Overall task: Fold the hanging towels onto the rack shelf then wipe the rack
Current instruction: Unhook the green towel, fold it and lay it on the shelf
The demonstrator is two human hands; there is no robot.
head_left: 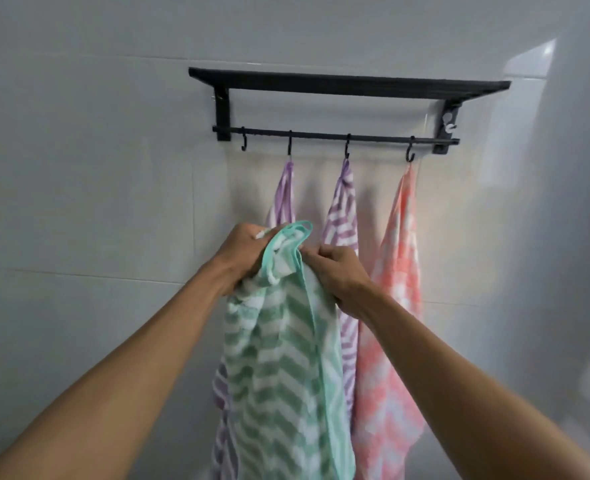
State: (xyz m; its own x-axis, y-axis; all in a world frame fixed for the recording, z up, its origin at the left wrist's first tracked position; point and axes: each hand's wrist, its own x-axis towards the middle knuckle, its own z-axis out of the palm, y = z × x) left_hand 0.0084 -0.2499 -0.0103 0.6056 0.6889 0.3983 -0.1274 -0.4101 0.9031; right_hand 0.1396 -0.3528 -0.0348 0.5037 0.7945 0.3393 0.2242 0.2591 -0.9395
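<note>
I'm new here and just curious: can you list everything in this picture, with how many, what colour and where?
Rack: one, black, on the wall, shelf above a rail.
Hooks: four, black, on the rail; leftmost bare.
Purple striped towels: two, on the middle hooks.
Pink towel: one, on the right hook.
Green striped towel: one, off the hooks, held in front.
Wall: grey-white tiles.
Left hand: grips the green towel's top.
Right hand: pinches its edge.

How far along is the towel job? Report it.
Done: the green striped towel is off its hook. In hand: left hand and right hand grip its top edge. Left: two purple towels and the pink one hang; the shelf holds nothing, unwiped.
</note>
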